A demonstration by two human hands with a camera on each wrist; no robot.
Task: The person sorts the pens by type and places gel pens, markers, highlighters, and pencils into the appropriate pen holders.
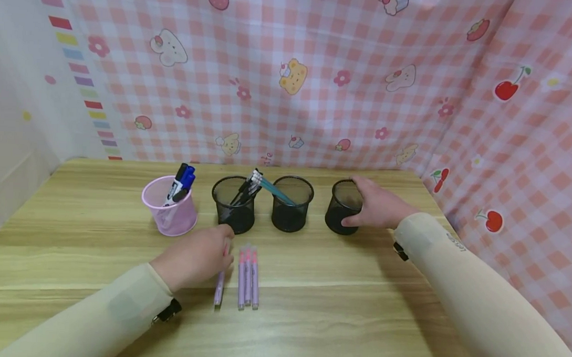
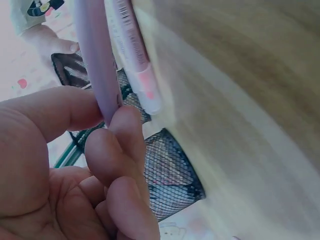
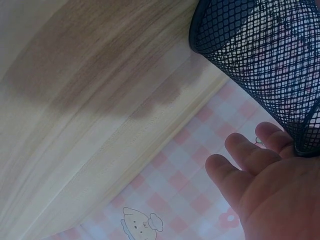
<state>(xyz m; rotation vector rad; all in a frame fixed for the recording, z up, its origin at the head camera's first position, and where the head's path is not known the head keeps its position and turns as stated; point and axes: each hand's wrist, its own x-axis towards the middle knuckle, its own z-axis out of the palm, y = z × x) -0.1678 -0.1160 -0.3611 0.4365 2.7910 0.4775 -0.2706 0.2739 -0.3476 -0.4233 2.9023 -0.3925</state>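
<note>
Between thumb and fingertips, my left hand (image 1: 195,257) pinches a slim purple pen (image 1: 219,290), its upper end hidden by the fingers in the head view. Close up in the left wrist view, the pen (image 2: 94,55) stands out from the fingertips. Just right of it, three matching purple pens (image 1: 248,279) with pink bands and clear caps lie side by side on the table. My right hand (image 1: 382,205) holds the rightmost black mesh pen cup (image 1: 340,216), thumb low on its front and a finger at the rim. In the right wrist view the other fingers (image 3: 247,152) extend beside the mesh.
A pink pen cup (image 1: 174,222) with black and blue markers (image 1: 182,183) stands at left. Beside it, one black mesh cup (image 1: 236,219) holds black pens, and another (image 1: 289,216) holds teal pencils (image 1: 271,188). A checkered curtain (image 1: 269,109) hangs behind the wooden table (image 1: 328,316).
</note>
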